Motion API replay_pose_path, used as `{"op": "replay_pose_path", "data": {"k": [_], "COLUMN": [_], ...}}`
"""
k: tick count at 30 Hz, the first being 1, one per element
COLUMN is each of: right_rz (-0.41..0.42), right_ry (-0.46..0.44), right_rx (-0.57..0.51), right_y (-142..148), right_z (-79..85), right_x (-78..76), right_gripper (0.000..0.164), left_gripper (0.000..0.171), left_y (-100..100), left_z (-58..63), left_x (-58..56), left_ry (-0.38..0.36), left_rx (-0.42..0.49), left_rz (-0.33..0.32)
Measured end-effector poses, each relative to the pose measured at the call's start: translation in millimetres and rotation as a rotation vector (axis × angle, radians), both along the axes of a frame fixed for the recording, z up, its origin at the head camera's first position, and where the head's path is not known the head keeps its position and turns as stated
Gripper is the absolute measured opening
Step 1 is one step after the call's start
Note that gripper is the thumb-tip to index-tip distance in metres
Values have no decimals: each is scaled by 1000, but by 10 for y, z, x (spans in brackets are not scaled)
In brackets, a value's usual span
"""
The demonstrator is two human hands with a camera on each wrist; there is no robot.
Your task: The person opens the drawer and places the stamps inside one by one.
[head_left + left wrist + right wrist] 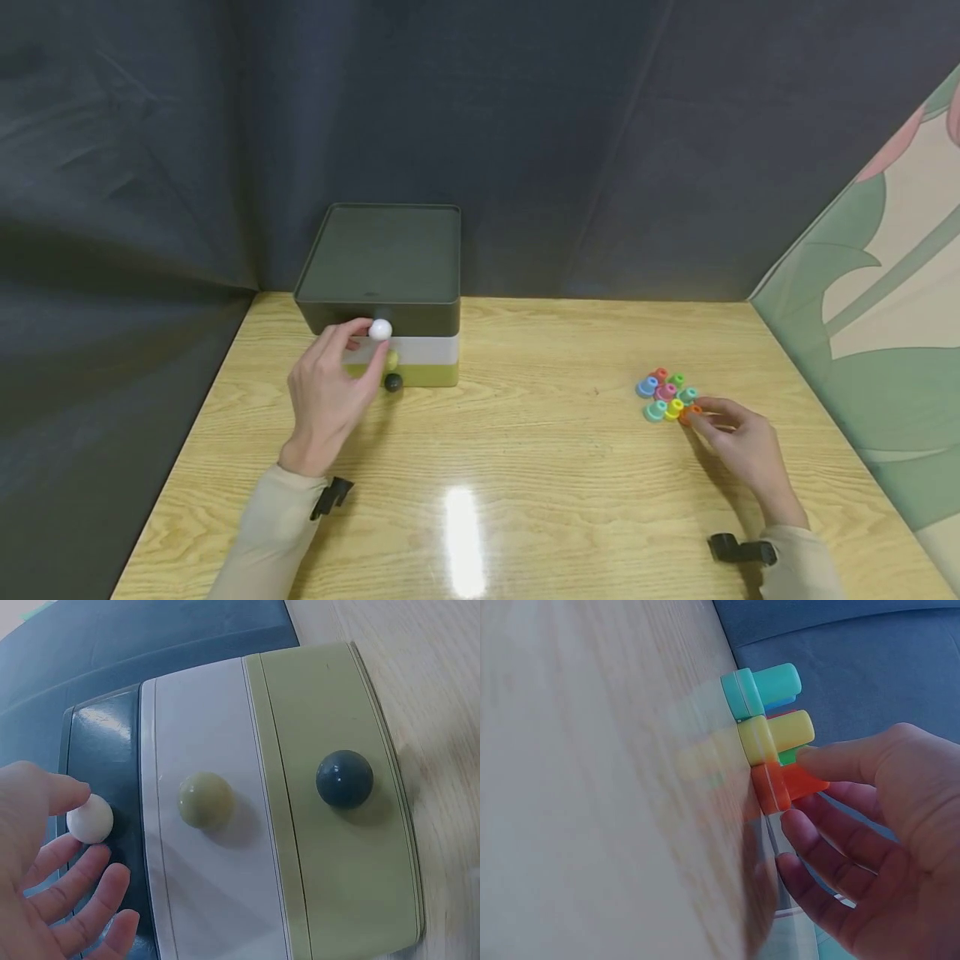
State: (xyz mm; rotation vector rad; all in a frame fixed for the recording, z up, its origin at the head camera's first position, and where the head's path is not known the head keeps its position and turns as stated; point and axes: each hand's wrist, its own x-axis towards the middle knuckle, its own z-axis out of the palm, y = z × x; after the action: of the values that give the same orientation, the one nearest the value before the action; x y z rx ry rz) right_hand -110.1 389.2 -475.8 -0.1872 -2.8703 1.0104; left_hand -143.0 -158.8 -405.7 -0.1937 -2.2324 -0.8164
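the left hand (327, 387) pinches the white knob (380, 330) between thumb and finger, on the dark drawer (423, 319) of a drawer box (393, 254) standing at the left of the table (555, 500). well apart to the right, the right hand (742, 446) grasps the orange peg (691, 414) at the near edge of a cluster.

the head view alone takes in the box's dark, rimmed top and the whole cluster: red, green, blue, pink, yellow and two teal pegs besides the orange one. there, though, the left thumb partly covers the yellow-green knob. the left wrist view shows that knob (205, 800) whole, on the white drawer (202, 720), and the dark knob (344, 779) set round and clear on the yellow-green drawer (322, 697).

the right wrist view gives the pegs in profile — wide base on the table, narrower stem — with the thumb against the orange stem. the yellow peg (759, 741) and a teal peg (742, 694) line up beside it; only slivers of blue, red and green show behind.
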Motion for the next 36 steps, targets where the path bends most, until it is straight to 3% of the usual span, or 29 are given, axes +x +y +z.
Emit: {"op": "replay_pose_path", "data": {"k": [16, 26, 36], "right_rz": [8, -13, -28], "right_ry": [-13, -31, 25], "right_rx": [14, -7, -29], "right_y": [-9, 44, 56], "right_z": [0, 32, 65], "right_x": [9, 47, 71], "right_gripper": [42, 48, 48], "left_gripper": [30, 28, 26], "left_y": [12, -10, -62], "left_z": [17, -16, -61], "left_x": [-36, 61, 218], "left_ry": [7, 32, 91], "left_rx": [-38, -37, -47], "left_rz": [12, 12, -9]}}
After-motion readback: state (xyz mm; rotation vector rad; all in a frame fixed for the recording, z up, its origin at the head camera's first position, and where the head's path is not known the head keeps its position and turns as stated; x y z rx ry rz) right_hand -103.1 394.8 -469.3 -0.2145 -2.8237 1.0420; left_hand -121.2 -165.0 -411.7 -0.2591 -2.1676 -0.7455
